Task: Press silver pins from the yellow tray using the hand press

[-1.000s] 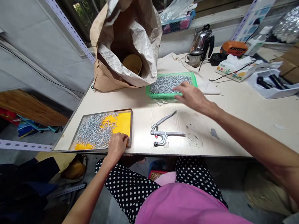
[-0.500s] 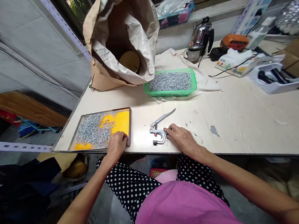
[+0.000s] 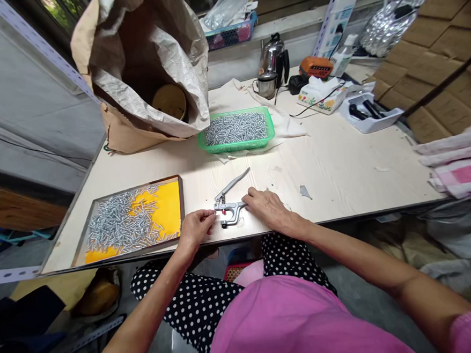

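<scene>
Snap-fastener pliers (image 3: pixel 233 213) lie on the table near its front edge, their silver upper handle raised and slanting up to the right. The fingers of my right hand (image 3: pixel 268 209) are closed on the end of the lower handle. My left hand (image 3: pixel 195 230) is beside the jaw with thumb and fingertips pinched together; what they hold is too small to make out. Left of that hand is a shallow brown-rimmed tray (image 3: pixel 181 202) with a yellow bottom. Many small silver metal pins (image 3: pixel 120 222) are heaped in its left and middle part.
A green plastic basket (image 3: pixel 237 144) full of similar metal pins stands behind the pliers. At the back left is a large open paper sack (image 3: pixel 136 135). Toward the back right are a kettle (image 3: pixel 273 58), a metal mug (image 3: pixel 265 85), a tissue box (image 3: pixel 321 98) and a white tray (image 3: pixel 371 121).
My left hand has left the tray's right front corner and moved right to the pliers' jaw. My right hand stays on the handle. The camera view has turned toward the right.
</scene>
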{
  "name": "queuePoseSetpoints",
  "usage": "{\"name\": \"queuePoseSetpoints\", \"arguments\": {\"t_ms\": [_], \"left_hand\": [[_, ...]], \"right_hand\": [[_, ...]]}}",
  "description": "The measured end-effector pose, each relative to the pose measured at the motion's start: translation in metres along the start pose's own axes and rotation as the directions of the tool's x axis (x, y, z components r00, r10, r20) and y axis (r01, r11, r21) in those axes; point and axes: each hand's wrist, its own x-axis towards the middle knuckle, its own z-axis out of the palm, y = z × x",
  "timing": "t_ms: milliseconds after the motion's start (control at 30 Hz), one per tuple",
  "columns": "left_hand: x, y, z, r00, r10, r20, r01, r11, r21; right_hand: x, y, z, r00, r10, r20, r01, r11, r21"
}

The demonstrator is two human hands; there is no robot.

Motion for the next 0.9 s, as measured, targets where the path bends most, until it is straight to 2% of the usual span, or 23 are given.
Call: {"name": "queuePoseSetpoints", "arguments": {"t_ms": [167, 267, 500, 733, 900], "left_hand": [[0.005, 0.002, 0.012, 0.995, -0.053, 0.082, 0.064, 0.989, -0.134], [0.006, 0.005, 0.016, 0.988, -0.093, 0.122, 0.110, 0.983, -0.146], [0.012, 0.009, 0.014, 0.972, -0.183, 0.148, 0.190, 0.981, -0.036], [0.018, 0.020, 0.009, 0.927, -0.302, 0.223, 0.290, 0.953, 0.085], [0.024, 0.019, 0.006, 0.901, -0.332, 0.279, 0.307, 0.943, 0.133]], "right_hand": [[-0.013, 0.011, 0.008, 0.999, 0.021, -0.039, -0.019, 0.999, 0.051], [-0.016, 0.012, 0.012, 0.998, 0.014, -0.069, -0.009, 0.997, 0.072], [-0.016, 0.015, 0.010, 0.997, -0.013, -0.077, 0.020, 0.997, 0.078], [-0.017, 0.014, 0.000, 1.000, -0.002, -0.029, 0.004, 0.996, 0.086], [-0.018, 0.013, 0.000, 1.000, 0.011, -0.015, -0.009, 0.994, 0.105]]}}
